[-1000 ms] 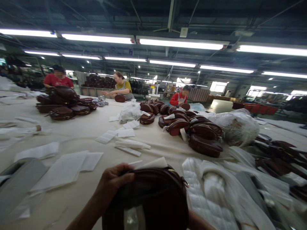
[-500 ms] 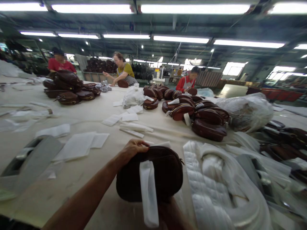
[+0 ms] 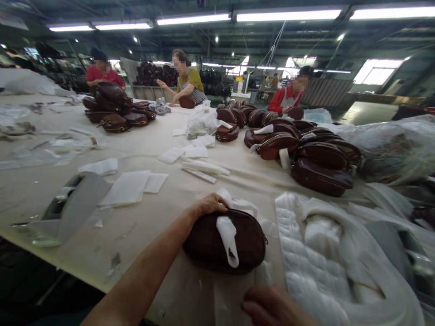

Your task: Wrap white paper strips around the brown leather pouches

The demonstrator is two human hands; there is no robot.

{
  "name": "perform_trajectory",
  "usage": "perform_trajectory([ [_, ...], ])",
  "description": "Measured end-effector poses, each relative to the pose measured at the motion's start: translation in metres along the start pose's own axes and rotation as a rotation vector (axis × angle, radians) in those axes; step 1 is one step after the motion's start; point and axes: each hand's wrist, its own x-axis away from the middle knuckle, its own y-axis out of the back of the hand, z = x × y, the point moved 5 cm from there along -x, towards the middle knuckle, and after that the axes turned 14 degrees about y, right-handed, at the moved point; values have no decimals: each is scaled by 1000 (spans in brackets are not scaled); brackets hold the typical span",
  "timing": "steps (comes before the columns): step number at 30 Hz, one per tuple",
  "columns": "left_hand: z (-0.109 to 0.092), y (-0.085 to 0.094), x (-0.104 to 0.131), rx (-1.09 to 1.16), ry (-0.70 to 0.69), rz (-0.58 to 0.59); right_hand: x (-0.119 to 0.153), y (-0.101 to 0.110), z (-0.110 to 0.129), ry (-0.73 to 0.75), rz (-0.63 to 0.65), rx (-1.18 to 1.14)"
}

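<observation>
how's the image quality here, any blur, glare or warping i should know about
Head view: the ceiling tube lights blow out to white, and so does the window at far right. Wide-angle warping bends the table edge and stretches the corners. The right hand at the bottom is soft and blurred; the left hand on the brown bag is sharper. The co-workers' faces are pixelated.

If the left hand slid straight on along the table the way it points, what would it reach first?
Probably the white wrapping paper just beyond the left hand, which rests on the brown bag; depth is uncertain.
</observation>
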Motion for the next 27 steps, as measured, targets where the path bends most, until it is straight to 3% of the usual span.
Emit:
perform_trajectory([
  [4, 4, 0, -4, -28, 4, 1, -22, 82, 40, 200, -575, 332],
  [5, 4, 0, -5, -37, 4, -2, -37, 93, 49, 255, -648, 381],
  [7, 4, 0, -4, -57, -3, -15, -77, 104, 57, 284, -634, 366],
  [10, 2, 1, -3, -88, -26, -42, -136, 105, 52, 213, -531, 228],
  [13, 2, 3, -2, -119, -38, -68, -172, 99, 42, 179, -447, 99],
  [19, 4, 4, -3, -164, -50, -103, -188, 94, 37, 219, -447, -190],
  [27, 6, 6, -4, -257, -32, -166, -195, 103, 76, 344, -453, -398],
])
